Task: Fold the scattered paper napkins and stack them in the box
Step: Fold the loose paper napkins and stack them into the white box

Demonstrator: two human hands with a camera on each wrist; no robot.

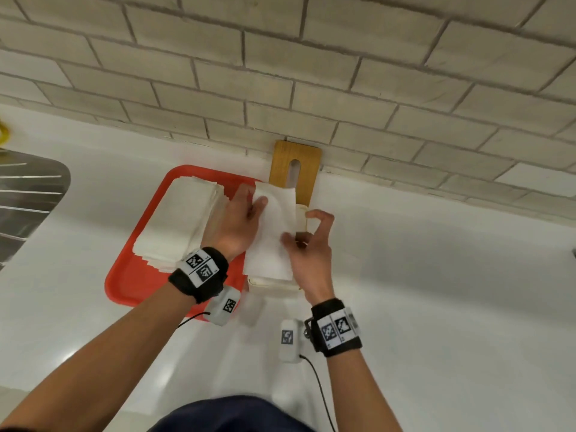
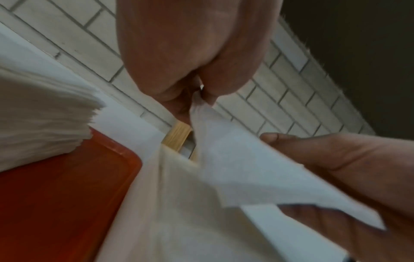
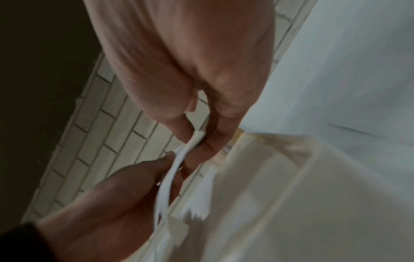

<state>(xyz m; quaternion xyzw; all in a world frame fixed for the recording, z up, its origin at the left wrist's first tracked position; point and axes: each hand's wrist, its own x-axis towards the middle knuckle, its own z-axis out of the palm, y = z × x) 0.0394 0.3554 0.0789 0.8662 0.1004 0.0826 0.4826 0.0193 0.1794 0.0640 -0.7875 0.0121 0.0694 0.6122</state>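
A white paper napkin [image 1: 271, 235] hangs between both hands above the cream box [image 1: 270, 283], partly folded lengthwise. My left hand [image 1: 258, 204] pinches its far left corner, thumb on top. My right hand [image 1: 294, 238] pinches its right edge between thumb and fingers. In the left wrist view the left hand [image 2: 199, 94] nips the napkin [image 2: 246, 168] at its corner, with the right hand [image 2: 336, 168] under the sheet. The right wrist view shows the right hand [image 3: 198, 137] holding the napkin [image 3: 170, 177] edge-on beside the box [image 3: 291, 195].
A red tray [image 1: 131, 275] left of the box carries a thick stack of flat napkins [image 1: 180, 219]. A wooden board with a slot [image 1: 294, 165] leans on the brick wall behind the box. A metal sink drainer [image 1: 28, 194] lies far left on the white counter [image 1: 436, 291].
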